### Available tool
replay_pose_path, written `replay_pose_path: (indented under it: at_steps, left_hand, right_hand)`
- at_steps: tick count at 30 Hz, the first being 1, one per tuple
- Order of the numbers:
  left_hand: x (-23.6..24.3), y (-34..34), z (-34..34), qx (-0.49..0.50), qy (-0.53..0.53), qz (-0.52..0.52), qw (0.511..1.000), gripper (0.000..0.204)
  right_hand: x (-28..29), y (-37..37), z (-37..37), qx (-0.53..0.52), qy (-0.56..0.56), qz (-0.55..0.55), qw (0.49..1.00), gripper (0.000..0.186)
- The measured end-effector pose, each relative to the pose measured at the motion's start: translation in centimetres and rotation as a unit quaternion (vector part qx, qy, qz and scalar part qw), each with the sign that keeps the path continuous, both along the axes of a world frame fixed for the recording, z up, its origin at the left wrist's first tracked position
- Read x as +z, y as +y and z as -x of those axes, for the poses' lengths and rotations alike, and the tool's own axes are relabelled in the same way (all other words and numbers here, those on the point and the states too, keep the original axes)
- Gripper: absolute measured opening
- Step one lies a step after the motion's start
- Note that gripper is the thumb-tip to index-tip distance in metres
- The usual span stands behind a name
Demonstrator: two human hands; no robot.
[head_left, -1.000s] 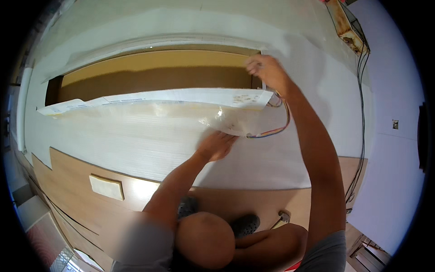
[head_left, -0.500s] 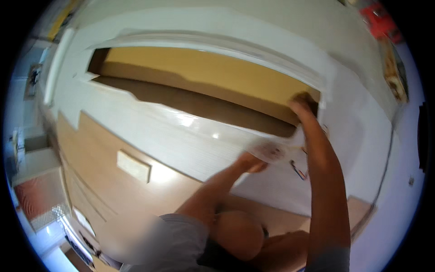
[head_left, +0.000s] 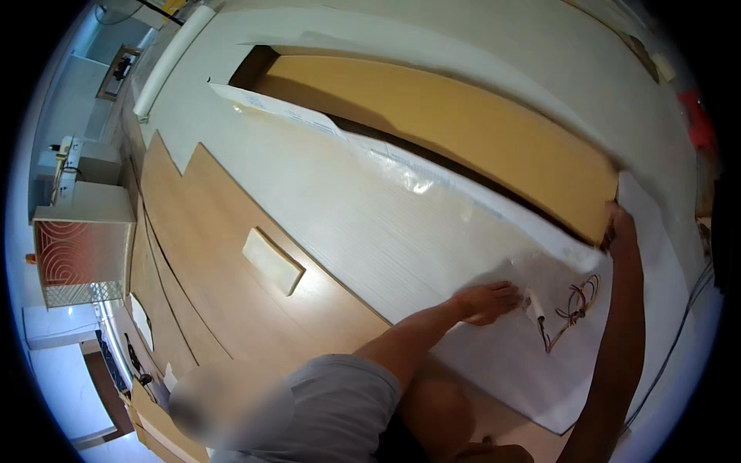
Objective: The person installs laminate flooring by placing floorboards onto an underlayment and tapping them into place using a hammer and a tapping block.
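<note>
A long, shallow cardboard carton (head_left: 463, 116) with a tan inside runs from the upper left to the right. Its pale printed flap (head_left: 370, 154) hangs along the near long side, partly under shiny film. At the carton's right end, my right hand (head_left: 617, 228) has its fingers bent around the edge; the fingertips are partly hidden. My left hand (head_left: 486, 302) lies with fingers stretched out on the pale sheet (head_left: 494, 370), holding nothing. Just right of its fingertips are a short white pipe end (head_left: 534, 306) and a bundle of coloured wires (head_left: 577, 302).
Wood-look floor planks (head_left: 224, 239) spread to the left, with a small pale block (head_left: 272, 260) on them. A white roll (head_left: 174, 65) lies far left, by a cabinet with a red patterned panel (head_left: 77, 251). A dark cable (head_left: 671, 332) runs along the right.
My view has turned, so the carton now slants more down to the right. The right hand has gone from inside the carton's end to its edge. The left hand has straightened beside the wires.
</note>
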State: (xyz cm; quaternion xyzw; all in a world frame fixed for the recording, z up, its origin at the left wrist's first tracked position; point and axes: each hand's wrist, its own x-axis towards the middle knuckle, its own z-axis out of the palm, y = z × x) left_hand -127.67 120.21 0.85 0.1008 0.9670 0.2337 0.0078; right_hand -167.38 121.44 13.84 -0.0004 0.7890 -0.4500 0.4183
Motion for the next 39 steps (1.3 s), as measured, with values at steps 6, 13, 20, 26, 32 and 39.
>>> replay_pose_path:
  at_steps: [6, 13, 20, 26, 32, 39]
  left_hand:
    - [-1.1, 0.0, -0.2, -0.008, -0.002, -0.028, 1.0, 0.062]
    - [-0.9, 0.9, 0.3, 0.026, 0.056, -0.04, 0.997, 0.055]
    - [2.1, -6.2, -12.0, 0.332, -0.066, -0.475, 0.812, 0.05]
    - [9.5, -4.3, -20.5, 0.156, 0.016, -0.92, 0.36, 0.055]
    - [13.4, -0.3, -19.0, 0.331, -0.039, -0.776, 0.535, 0.031]
    - [23.1, -0.7, -22.9, 0.317, 0.071, -0.659, 0.678, 0.049]
  right_hand:
    - [14.9, -0.6, -9.4, 0.04, 0.028, 0.156, 0.987, 0.048]
    - [22.5, 9.9, -25.8, -0.027, 0.115, 0.211, 0.97, 0.059]
    - [23.8, 27.6, -33.9, -0.119, 0.145, 0.121, 0.975, 0.053]
    - [18.4, 39.5, -38.5, -0.225, 0.272, -0.048, 0.934, 0.034]
    - [11.9, 45.2, -40.5, -0.217, 0.379, -0.126, 0.89, 0.042]
    - [-0.9, 47.6, -46.1, -0.198, 0.358, -0.238, 0.881, 0.028]
